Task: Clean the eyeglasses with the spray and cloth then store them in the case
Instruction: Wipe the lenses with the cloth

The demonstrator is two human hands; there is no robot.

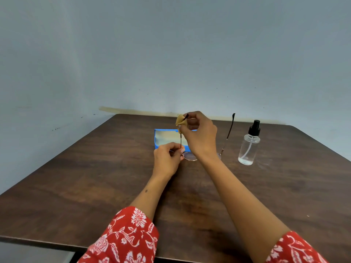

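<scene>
Right hand (199, 132): raised above the far middle of the tabletop (95, 186), fingers curled, pinching a small tan cloth (179, 120) around the tip of one temple arm of the eyeglasses (190, 156). The dark ear-end of that arm pokes out just above the cloth.

Left hand (167, 155): lower and nearer to me, fingers curled, pinching the same temple arm close to its hinge, beside the left lens. It steadies the frame; I read the right hand as the working one.

Step in hand, as I judge it: wiping with the cloth, and on the temple arm, not on the lenses. I cannot tell from this view whether the lenses are already wiped.

Eyeglasses: lenses low, at or just above the tabletop, directly under my right wrist, which hides the bridge and most of the right lens. Both temple arms stand up, opened out. The second arm rises free to the right of the right hand, untouched, between it and the spray bottle (248, 145).

Outward: blue case (159, 138) lies open just behind both hands, toward the far edge, pale lining up. The spray bottle stands upright, cap on, toward the far right corner, apart from the hands, a little liquid in the bottom.

Next move calls for: slide the cloth off this arm, shift the pinch to the other arm, then fold both arms before storing. The thin metal frame will flex, so light pressure.
</scene>
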